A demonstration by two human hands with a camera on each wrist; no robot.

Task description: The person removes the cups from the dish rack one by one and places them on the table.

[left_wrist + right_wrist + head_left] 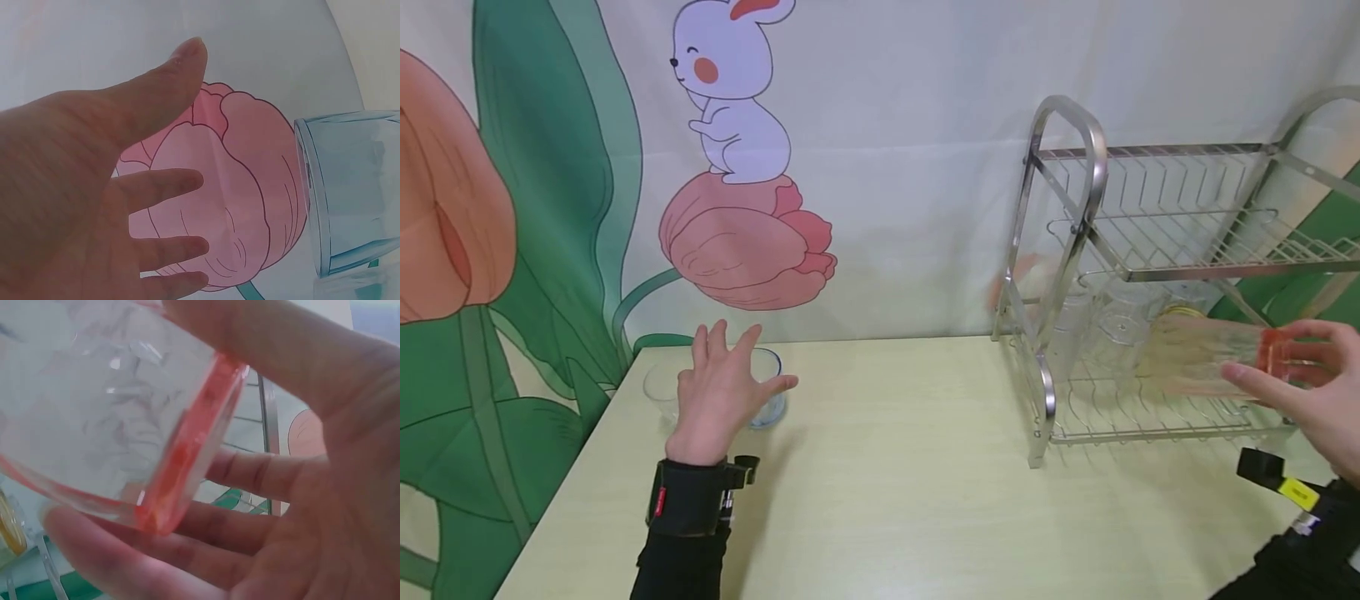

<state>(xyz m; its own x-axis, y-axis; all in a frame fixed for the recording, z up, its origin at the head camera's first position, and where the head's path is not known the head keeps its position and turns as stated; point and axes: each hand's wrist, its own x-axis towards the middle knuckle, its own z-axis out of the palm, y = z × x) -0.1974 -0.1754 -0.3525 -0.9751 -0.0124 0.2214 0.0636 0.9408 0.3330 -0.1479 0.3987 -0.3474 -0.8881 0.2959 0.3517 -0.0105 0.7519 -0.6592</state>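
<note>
My right hand (1322,375) grips a clear, pink-tinted drinking glass (1210,358) by its thick reddish base. The glass lies sideways in the air at the lower tier of the metal dish rack (1078,225), its mouth toward the left. In the right wrist view, thumb and fingers wrap that glass (106,419) near the base. My left hand (718,392) is held up with spread fingers and holds nothing. Just beyond it stands a blue-tinted glass (769,410), partly hidden by the hand, beside a clear glass (661,390). The left wrist view shows the blue glass (353,187) apart from the fingers.
Several clear glasses (1116,329) stand on the rack's lower tier, near a yellow-rimmed piece (1182,312) partly behind the held glass. The upper tier (1187,221) has wire slots. A printed cloth (910,183) hangs behind the pale table (895,492).
</note>
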